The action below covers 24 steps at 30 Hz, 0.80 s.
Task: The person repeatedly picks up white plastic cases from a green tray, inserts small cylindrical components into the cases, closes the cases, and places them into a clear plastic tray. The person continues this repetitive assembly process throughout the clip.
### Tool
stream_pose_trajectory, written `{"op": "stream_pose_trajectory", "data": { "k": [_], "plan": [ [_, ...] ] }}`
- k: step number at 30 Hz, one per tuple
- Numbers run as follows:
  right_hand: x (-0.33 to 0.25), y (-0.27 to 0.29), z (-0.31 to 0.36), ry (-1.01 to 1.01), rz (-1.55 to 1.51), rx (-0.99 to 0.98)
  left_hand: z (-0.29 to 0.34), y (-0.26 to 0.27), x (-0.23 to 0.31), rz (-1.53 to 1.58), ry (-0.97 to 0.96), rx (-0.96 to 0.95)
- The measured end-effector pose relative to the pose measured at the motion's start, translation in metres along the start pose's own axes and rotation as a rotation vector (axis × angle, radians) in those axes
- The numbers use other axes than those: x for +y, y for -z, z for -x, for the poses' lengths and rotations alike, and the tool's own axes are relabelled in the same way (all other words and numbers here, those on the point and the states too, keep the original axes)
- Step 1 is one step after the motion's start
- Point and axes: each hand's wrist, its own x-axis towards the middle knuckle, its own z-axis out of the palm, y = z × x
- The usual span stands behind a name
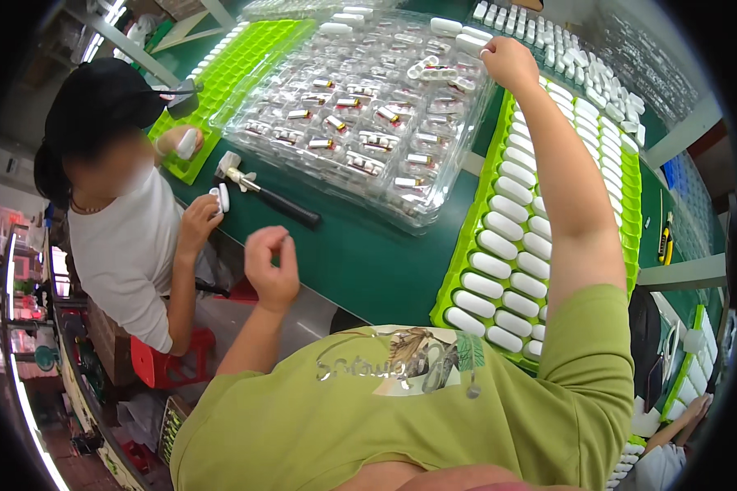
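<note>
My right hand (pixel 512 64) reaches to the far side of the table. Its fingers are closed at the end of a white oval casing (pixel 470 43), beside other white casings at the tray's far corner. My left hand (pixel 272 266) is raised over the table's near edge, fingers loosely bent and thumb apart, with nothing visible in it. Beyond it lies a clear plastic tray (pixel 360 182), its pockets filled with small parts in red, white and metal. A bright green tray (pixel 487 196) under my right arm carries rows of white oval casings (pixel 506 227).
A co-worker at the left holds white casings (pixel 221 196) in one hand and another white piece (pixel 187 145) in the other. A black-handled hammer (pixel 274 202) lies between us. Another green tray (pixel 262 41) stands far left. More white pieces (pixel 577 59) line the far right; a yellow-black cutter (pixel 667 241) lies right.
</note>
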Motion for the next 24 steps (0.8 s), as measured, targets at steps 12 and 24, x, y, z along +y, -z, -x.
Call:
{"op": "stream_pose_trajectory", "data": {
  "k": [12,24],
  "plan": [
    [0.012,-0.048,-0.077,0.137,0.327,-0.096,0.028,-0.018,0.022,0.127,0.032,-0.082],
    [0.008,0.002,-0.103,0.397,-0.08,-0.126,0.032,-0.013,0.018,0.253,0.128,-0.066]
  ]
}}
